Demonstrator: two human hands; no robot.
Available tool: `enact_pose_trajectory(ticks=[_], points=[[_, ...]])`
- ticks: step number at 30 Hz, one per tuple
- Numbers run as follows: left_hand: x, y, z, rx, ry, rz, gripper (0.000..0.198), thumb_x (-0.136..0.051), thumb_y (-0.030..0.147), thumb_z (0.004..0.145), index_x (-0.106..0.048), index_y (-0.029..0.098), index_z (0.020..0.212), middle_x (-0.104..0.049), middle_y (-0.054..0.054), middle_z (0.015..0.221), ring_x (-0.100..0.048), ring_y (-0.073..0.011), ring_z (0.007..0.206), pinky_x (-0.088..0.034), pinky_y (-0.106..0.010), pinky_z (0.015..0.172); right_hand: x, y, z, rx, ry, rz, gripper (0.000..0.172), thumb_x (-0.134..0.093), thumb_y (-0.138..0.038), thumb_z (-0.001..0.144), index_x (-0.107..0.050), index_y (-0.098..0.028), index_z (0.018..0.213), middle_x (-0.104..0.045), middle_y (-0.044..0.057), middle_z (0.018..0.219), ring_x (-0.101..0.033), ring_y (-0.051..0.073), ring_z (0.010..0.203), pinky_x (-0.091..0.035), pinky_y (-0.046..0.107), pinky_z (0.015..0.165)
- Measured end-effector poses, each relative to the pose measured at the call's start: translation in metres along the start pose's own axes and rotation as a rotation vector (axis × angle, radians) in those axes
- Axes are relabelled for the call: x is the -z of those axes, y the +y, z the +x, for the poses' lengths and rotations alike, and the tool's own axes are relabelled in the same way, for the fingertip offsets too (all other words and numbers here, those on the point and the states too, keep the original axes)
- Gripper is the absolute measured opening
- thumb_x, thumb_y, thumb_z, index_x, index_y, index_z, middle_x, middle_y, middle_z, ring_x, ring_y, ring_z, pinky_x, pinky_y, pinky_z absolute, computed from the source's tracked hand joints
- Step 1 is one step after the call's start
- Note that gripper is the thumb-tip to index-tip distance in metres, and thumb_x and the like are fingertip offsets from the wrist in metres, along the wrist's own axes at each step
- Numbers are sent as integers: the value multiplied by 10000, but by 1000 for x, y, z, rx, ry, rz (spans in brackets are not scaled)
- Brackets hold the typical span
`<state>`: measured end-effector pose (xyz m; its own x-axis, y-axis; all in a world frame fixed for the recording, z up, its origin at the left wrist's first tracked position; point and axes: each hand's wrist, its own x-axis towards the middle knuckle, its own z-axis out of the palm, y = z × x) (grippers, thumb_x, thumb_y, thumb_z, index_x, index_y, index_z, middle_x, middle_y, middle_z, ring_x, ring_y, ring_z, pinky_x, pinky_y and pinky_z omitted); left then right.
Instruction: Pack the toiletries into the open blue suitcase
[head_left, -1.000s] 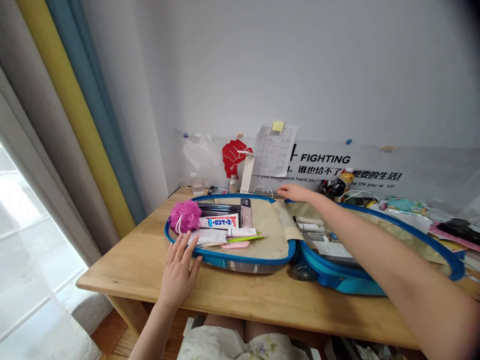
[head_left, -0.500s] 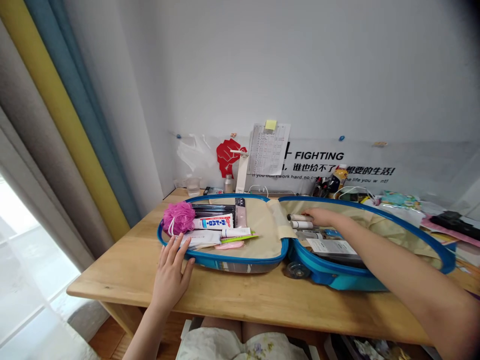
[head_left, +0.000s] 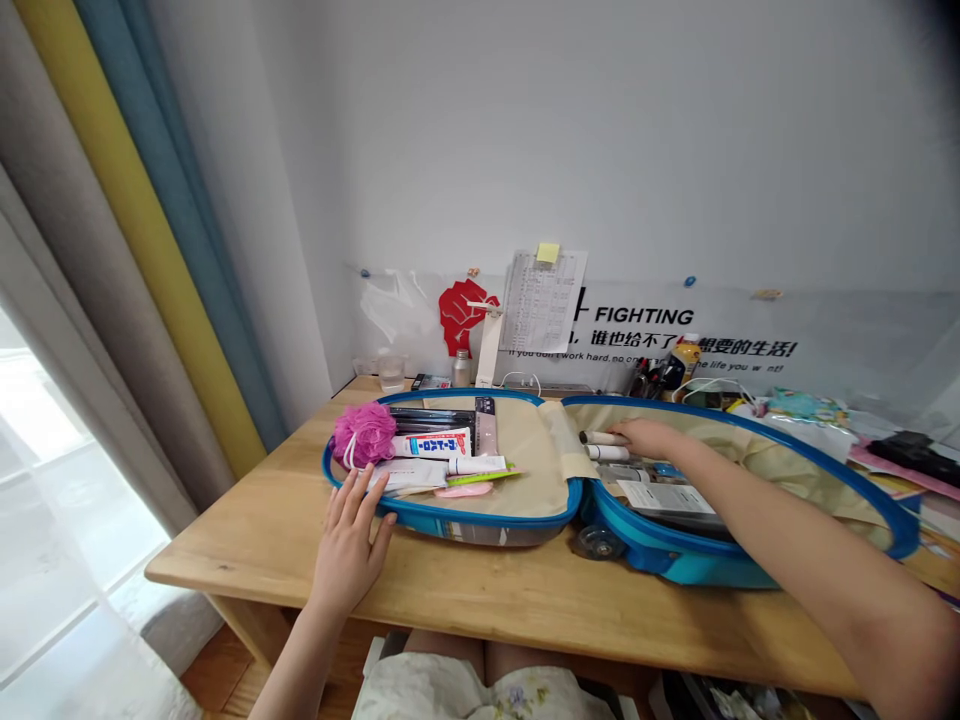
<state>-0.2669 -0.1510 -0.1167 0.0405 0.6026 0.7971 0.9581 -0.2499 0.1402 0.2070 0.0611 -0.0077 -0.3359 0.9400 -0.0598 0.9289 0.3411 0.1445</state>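
Left hand point(head_left: 349, 545) laid on table point(head_left: 240, 545) at rim of open blue suitcase point(head_left: 487, 521), fingers spread, released, seemingly steadying. Right hand point(head_left: 649, 437) reached into right half, fingers at white tube point(head_left: 604, 438); grasp cannot be told. Pink bath puff point(head_left: 364, 435), toothpaste tube point(head_left: 431, 443) packed in left half.

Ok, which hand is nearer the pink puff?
Left. The left hand rests just below the pink puff, by the suitcase's near rim; the right hand is far off, across the suitcase's other half.

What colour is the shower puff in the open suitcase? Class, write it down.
Bright pink; the shower puff shows best in the head view.
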Motion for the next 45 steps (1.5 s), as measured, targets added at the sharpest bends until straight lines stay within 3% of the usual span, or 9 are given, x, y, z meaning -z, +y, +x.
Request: enact_pose_trajectory(ticks=[8, 13, 16, 20, 24, 29, 39, 42, 45], points=[[1, 1, 0, -8, 22, 14, 533, -434, 296, 949, -316, 274, 1468, -443, -97, 1467, -357, -281, 1379, -342, -498, 1097, 13, -6, -7, -26, -13, -55, 335, -540, -136, 719, -692, -186, 1014, -710, 134, 970, -661, 283, 890, -480, 353, 718], [0, 0, 0, -11, 20, 16, 531, -442, 306, 947, -327, 261, 1464, -453, -104, 1460, -346, -287, 1387, -339, -505, 1097, 45, -18, -11, -55, 207, 43, 401, -467, -260, 812, -622, -161, 1169, -688, 133, 1013, -648, 252, 855, -461, 312, 670], [0, 0, 0, -8, 22, 2, 529, -439, 304, 946, -334, 259, 1463, -445, -104, 1468, -341, -285, 1392, -328, -502, 1108, 70, -63, -10, 31, 300, 106, 432, -443, -359, 854, -612, -165, 1202, -679, 124, 1070, -633, 237, 905, -450, 292, 708], [1, -1, -1, 3, 6, -1, 533, -441, 300, 947, -327, 256, 1466, -431, -107, 1477, -330, -285, 1399, -316, -509, 1114, 89, -164, -6, 236, 226, 120, 368, -489, -389, 846, -677, -211, 1108, -711, 75, 1053, -628, 229, 974, -435, 261, 715], [1, -1, -1, 5, -7, -1, 531, -440, 298, 947, -331, 251, 1464, -427, -109, 1480, -324, -282, 1402, -308, -512, 1119, 86, -254, 4, 370, 88, 43, 349, -536, -381, 835, -704, -194, 1077, -713, 86, 1100, -635, 230, 1008, -447, 261, 762], [2, 0, 0, 8, -11, -5, 524, -438, 299, 949, -334, 243, 1460, -422, -114, 1483, -317, -281, 1406, -301, -514, 1122, 75, -312, 20, 390, 36, 15, 285, -569, -294, 809, -731, -148, 992, -724, 132, 1051, -648, 263, 1000, -469, 312, 810], [2, 1, 0, 14, -12, -20, 543, -443, 291, 943, -322, 255, 1471, -418, -114, 1488, -322, -290, 1405, -300, -528, 1119, 52, -321, 33, 343, 65, 257, 353, -650, -358, 773, -661, -301, 1121, -670, 11, 1180, -630, 264, 1042, -478, 352, 869], [3, 1, 0, 15, -11, -23, 539, -444, 291, 943, -328, 260, 1469, -416, -110, 1490, -320, -289, 1405, -302, -527, 1118, 56, -311, 34, 330, 81, 310, 310, -653, -401, 788, -670, -274, 1070, -675, 25, 1149, -632, 236, 1013, -471, 313, 839], [2, 1, 0, 18, -15, -20, 542, -443, 292, 944, -322, 265, 1472, -414, -108, 1491, -328, -286, 1401, -298, -522, 1123, 72, -279, 39, 267, 134, 339, 266, -578, -444, 853, -685, -245, 993, -709, 22, 1058, -639, 181, 942, -459, 253, 776]])
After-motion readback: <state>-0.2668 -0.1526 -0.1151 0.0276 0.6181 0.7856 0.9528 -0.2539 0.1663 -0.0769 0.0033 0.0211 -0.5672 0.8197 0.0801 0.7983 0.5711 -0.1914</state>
